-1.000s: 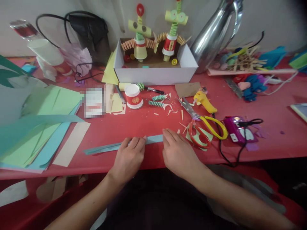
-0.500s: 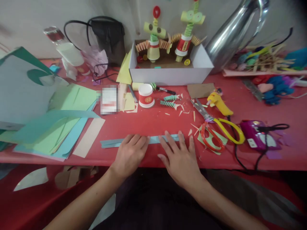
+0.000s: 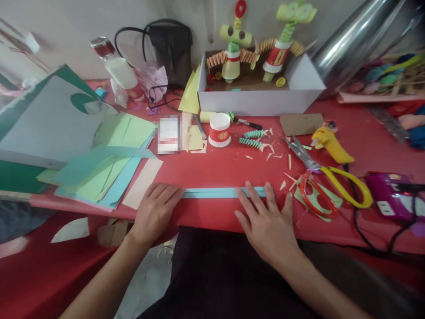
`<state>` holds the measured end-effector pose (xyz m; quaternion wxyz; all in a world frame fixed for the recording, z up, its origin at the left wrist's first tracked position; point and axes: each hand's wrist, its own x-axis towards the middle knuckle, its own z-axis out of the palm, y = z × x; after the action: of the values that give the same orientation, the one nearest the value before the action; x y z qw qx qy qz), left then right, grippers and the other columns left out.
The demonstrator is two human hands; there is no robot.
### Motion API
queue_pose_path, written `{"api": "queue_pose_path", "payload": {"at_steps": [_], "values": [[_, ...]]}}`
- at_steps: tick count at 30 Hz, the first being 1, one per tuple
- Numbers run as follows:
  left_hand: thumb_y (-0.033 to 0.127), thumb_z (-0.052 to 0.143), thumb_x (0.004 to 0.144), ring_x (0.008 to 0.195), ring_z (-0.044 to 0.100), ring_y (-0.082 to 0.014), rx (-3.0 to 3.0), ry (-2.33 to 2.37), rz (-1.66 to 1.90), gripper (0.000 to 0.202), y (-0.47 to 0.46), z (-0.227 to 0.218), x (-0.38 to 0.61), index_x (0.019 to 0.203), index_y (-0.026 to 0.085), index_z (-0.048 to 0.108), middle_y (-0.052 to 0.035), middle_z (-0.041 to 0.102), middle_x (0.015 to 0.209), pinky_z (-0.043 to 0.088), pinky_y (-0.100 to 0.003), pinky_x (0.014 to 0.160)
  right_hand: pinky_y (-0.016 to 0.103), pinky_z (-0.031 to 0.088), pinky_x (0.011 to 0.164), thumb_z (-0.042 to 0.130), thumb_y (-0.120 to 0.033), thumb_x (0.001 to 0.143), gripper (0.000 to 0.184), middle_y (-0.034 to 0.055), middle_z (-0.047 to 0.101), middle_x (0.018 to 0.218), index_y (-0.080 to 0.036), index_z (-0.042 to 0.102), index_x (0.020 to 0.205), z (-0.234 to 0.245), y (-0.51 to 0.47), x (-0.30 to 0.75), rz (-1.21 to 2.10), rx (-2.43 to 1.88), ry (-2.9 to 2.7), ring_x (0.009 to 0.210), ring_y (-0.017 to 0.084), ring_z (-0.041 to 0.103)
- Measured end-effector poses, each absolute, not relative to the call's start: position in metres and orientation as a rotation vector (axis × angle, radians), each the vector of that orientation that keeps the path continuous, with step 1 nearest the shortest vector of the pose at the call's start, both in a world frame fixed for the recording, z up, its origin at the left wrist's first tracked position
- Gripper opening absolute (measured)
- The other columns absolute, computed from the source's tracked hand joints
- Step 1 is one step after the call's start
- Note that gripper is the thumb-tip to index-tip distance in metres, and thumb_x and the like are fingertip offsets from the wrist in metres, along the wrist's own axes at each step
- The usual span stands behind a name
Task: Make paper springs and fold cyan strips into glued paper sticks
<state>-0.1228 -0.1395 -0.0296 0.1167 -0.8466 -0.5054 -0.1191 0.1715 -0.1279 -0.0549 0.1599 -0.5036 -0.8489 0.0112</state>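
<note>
A table with a red cover [image 3: 202,170] carries a spread of craft supplies. Near its front edge a light-blue paper strip [image 3: 209,193] lies lengthwise, with a pale paper strip [image 3: 142,184] and a stack of coloured paper sheets [image 3: 128,177] to its left. Behind stand an upturned paper cup [image 3: 219,131] and an open white box [image 3: 255,103]; near the cup lie two green pleated paper springs [image 3: 251,142] and a black marker [image 3: 247,123]. On the right are scissors [image 3: 311,166], partly over a green paper scrap [image 3: 335,201], a yellow glue gun [image 3: 335,145], a brown cardboard piece [image 3: 300,125] and a purple device [image 3: 387,190].
</note>
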Motion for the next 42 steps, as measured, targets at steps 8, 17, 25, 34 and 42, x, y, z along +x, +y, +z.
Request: {"api": "queue_pose_path", "payload": {"at_steps": [8,17,25,34,42], "values": [[0.008,0.047,0.092,0.095,0.063,-0.0238,-2.506,-1.499,-0.424,0.034,-0.15,-0.042,-0.138,0.118,0.015,0.067,-0.0121,0.072,0.107,0.053,-0.04,0.088,0.087,0.018,0.098,0.051,-0.034,0.096,0.054,0.0134,0.048,0.149,-0.026,0.04,0.148,-0.055,-0.128,0.172,-0.003,-1.405,-2.428,0.136,0.05,0.036],[-0.003,0.04,0.082,0.114,0.063,-0.0248,-2.313,-1.723,-0.361,0.062,-0.174,-0.046,-0.139,0.138,0.018,0.055,-0.0119,0.066,0.129,0.048,-0.044,0.102,0.088,0.015,0.097,0.052,-0.033,0.096,0.053,0.0119,0.045,0.151,-0.027,0.041,0.148,-0.056,-0.129,0.172,-0.03,-1.42,-2.469,0.138,0.051,0.033],[0.002,0.052,0.078,0.131,0.05,-0.035,-1.953,-1.98,-0.348,0.058,-0.187,-0.034,-0.103,0.13,0.028,0.059,-0.0113,0.064,0.132,0.037,-0.061,0.102,0.089,0.016,0.096,0.052,-0.033,0.096,0.052,0.0137,0.048,0.149,-0.027,0.043,0.147,-0.054,-0.129,0.17,-0.061,-1.373,-2.431,0.135,0.051,0.036],[0.007,0.05,0.082,0.126,0.054,-0.0301,-2.053,-1.888,-0.73,0.025,-0.169,0.0,-0.006,0.089,0.019,0.07,-0.0114,0.071,0.113,0.042,-0.053,0.106,0.089,0.015,0.094,0.052,-0.032,0.095,0.053,0.014,0.048,0.149,-0.025,0.043,0.147,-0.057,-0.13,0.171,-0.083,-1.43,-2.491,0.136,0.053,0.034],[0.052,0.041,0.096,0.144,0.034,-0.0313,-2.334,-2.048,-0.347,0.069,-0.148,-0.05,0.025,0.144,0.003,0.041,-0.0195,0.041,0.152,0.032,-0.049,0.117,0.088,0.016,0.096,0.051,-0.029,0.094,0.052,0.0113,0.046,0.151,-0.026,0.046,0.145,-0.059,-0.131,0.173,-0.084,-1.427,-2.515,0.137,0.051,0.031]]}}
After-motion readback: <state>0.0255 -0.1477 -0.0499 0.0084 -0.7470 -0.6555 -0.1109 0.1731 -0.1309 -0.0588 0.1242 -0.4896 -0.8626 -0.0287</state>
